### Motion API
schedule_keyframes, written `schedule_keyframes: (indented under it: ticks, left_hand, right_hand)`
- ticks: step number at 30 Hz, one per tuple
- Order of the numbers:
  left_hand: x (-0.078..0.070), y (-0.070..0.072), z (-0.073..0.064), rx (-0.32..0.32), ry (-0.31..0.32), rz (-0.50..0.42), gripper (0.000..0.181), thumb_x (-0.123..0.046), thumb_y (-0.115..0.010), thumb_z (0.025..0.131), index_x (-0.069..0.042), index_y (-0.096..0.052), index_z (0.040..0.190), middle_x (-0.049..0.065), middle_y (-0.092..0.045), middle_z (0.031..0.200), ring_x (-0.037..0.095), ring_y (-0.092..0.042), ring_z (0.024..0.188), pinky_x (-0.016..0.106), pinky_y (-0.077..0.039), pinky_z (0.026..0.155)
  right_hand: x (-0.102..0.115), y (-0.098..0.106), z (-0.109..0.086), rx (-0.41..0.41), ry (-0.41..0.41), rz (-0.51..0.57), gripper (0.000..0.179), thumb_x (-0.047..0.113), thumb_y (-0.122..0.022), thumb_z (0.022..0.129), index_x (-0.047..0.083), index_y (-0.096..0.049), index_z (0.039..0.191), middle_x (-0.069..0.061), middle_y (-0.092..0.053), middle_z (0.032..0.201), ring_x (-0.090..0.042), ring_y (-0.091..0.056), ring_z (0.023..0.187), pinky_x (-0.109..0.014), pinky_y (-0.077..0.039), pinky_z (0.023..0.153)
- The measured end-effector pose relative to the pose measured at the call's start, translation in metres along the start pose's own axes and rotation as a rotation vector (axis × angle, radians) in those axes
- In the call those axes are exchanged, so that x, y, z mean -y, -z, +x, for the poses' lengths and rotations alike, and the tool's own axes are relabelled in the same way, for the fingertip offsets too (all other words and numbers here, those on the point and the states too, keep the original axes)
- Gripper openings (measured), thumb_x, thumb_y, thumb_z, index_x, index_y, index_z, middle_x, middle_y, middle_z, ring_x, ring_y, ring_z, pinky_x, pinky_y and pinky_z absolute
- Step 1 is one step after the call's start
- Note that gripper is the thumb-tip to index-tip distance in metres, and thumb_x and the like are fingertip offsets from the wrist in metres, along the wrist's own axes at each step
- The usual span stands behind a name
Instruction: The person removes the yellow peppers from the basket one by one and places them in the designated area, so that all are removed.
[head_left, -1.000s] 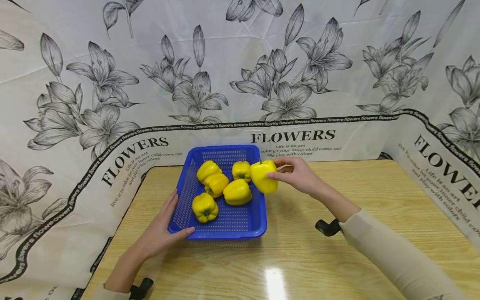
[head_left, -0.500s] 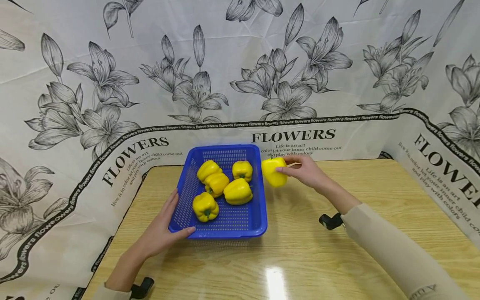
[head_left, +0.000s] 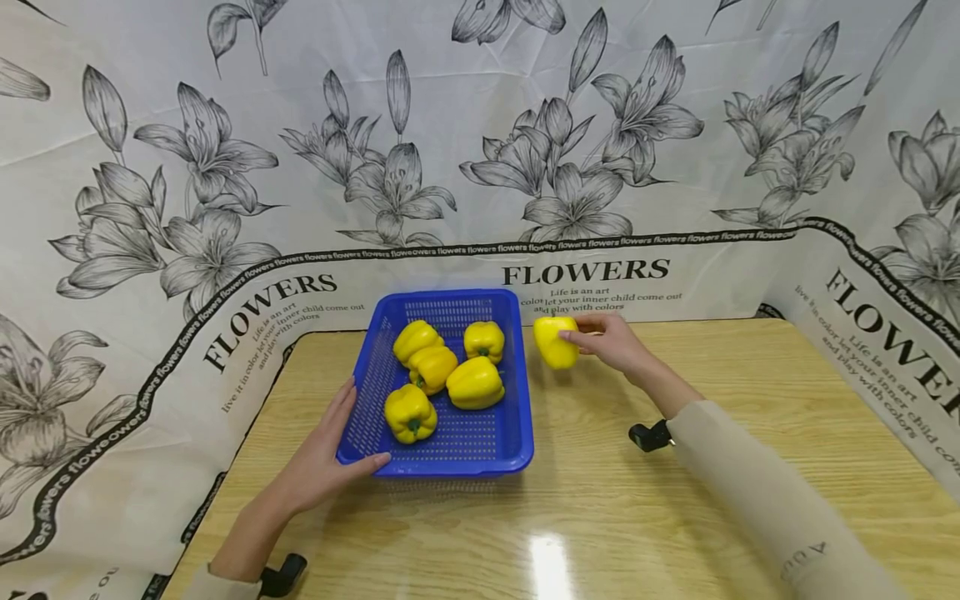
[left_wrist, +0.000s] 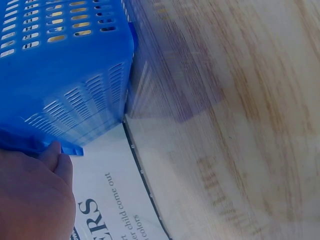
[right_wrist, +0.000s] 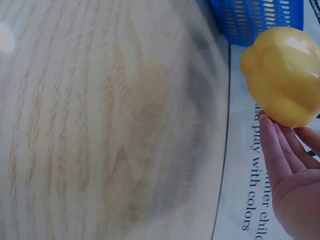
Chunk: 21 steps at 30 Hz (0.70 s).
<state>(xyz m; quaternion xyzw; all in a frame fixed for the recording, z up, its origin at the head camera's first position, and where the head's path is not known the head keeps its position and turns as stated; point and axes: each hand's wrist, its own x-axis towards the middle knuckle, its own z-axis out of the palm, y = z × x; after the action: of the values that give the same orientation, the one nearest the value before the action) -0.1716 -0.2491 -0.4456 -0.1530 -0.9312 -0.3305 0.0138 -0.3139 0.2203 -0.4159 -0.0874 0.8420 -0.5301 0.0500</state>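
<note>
Over the remote feed, my right hand pinches a pepper between thumb and fingers; I'd squeeze lightly, my left hand gripping the basket steady by its corner.

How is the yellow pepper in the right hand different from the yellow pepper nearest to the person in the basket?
The held pepper is outside the blue basket; the front pepper lies inside. The right hand pinches the held pepper; no hand touches the front pepper. The front pepper's green stem shows plainly; the held pepper's is hard to make out. Both are glossy yellow.
</note>
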Motion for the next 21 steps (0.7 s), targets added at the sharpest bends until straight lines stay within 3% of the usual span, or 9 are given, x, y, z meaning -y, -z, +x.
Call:
schedule_keyframes:
  ticks: [13, 21]
  left_hand:
    - [-0.001, 0.0, -0.001, 0.005, 0.01, 0.0, 0.114, -0.06, -0.074, 0.086, -0.011, -0.009, 0.166, 0.006, -0.001, 0.173, 0.043, -0.014, 0.154, 0.07, -0.022, 0.116]
    - [0.0, 0.0, -0.001, 0.002, 0.017, -0.003, 0.114, -0.061, -0.074, 0.086, -0.011, -0.009, 0.166, 0.005, -0.001, 0.173, 0.042, -0.013, 0.155, 0.07, -0.022, 0.116]
  right_hand:
    - [-0.027, -0.01, 0.018, -0.028, -0.094, 0.061, 0.072, 0.034, -0.064, 0.103, -0.012, -0.037, 0.151, -0.035, -0.047, 0.146, -0.044, -0.059, 0.124, -0.046, -0.053, 0.101]
    - [-0.034, -0.012, 0.025, 0.015, -0.119, 0.082, 0.072, 0.033, -0.054, 0.108, -0.009, -0.023, 0.158, -0.037, -0.038, 0.153, -0.043, -0.055, 0.129, -0.047, -0.05, 0.105]
